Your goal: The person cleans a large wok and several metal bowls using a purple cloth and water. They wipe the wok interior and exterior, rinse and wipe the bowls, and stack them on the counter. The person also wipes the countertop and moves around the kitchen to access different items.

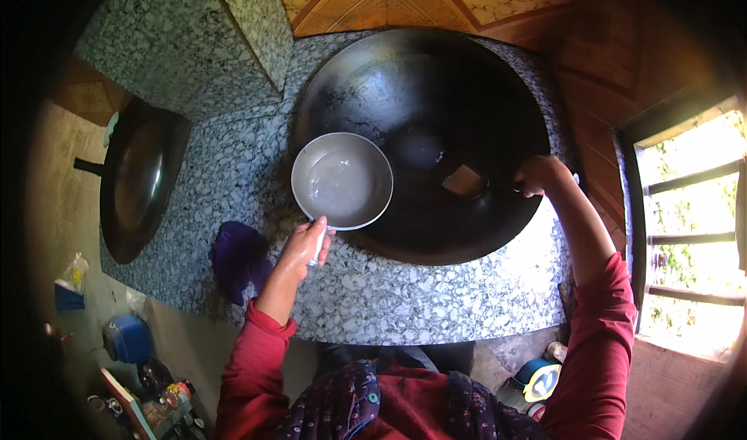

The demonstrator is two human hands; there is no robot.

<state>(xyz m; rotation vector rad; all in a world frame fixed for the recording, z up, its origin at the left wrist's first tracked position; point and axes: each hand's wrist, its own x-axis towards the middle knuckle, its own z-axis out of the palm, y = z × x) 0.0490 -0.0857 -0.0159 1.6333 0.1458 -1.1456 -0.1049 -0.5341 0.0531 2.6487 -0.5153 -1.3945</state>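
Observation:
My left hand (307, 241) grips the handle of a metal saucepan (344, 180). The pan is above the left side of a large dark wok (408, 84) set into the speckled stone counter. Its inside glints as if wet; I cannot tell how much liquid it holds. At the wok's right rim my right hand (543, 175) is closed around the handle of a metal spatula (465, 180). The flat blade lies low inside the wok, right of its centre. A small shiny patch, perhaps water, shows near the wok's bottom.
Left of my left wrist lies a purple cloth (238, 259) on the counter (408, 306). A second, smaller wok (143, 183) sits farther left, beside a stone-faced partition (175, 43). At right is a barred window (688, 236). A blue container (128, 339) stands lower left.

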